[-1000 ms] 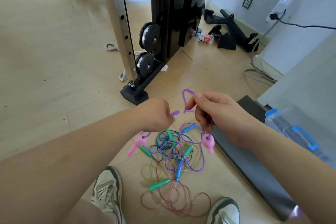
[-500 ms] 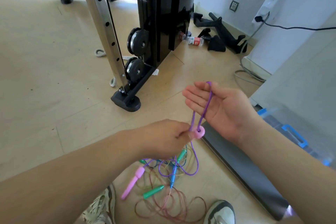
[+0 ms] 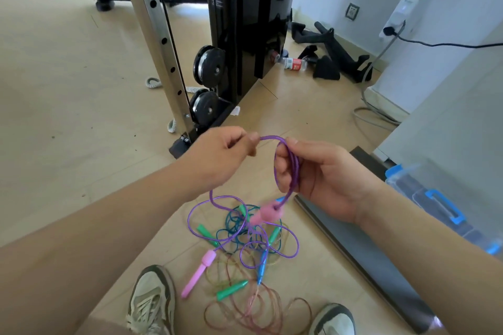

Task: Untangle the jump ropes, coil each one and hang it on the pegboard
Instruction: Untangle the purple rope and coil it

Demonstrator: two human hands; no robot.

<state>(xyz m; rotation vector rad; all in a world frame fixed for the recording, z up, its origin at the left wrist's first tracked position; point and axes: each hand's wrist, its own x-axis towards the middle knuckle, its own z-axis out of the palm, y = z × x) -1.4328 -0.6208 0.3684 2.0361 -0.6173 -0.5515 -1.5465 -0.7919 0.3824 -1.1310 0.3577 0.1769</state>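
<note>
My right hand holds several loops of the purple jump rope wound around its fingers. One pink handle dangles just below that hand. My left hand pinches the same purple rope right beside the coil, and the rope runs down from it to the floor. The other pink handle lies on the floor by my left shoe. Below my hands lies a tangle of other ropes with green handles and a blue handle. No pegboard is in view.
A cable machine's steel post and black weight stack stand ahead. A dark grey board lies on the floor at right, beside a clear bin with blue latches. A bottle and black attachments lie by the wall.
My right hand has closed around purple loops where it was flat and open. My left hand rose from the pink handle to pinch the rope beside the coil. The handle now hangs free.
</note>
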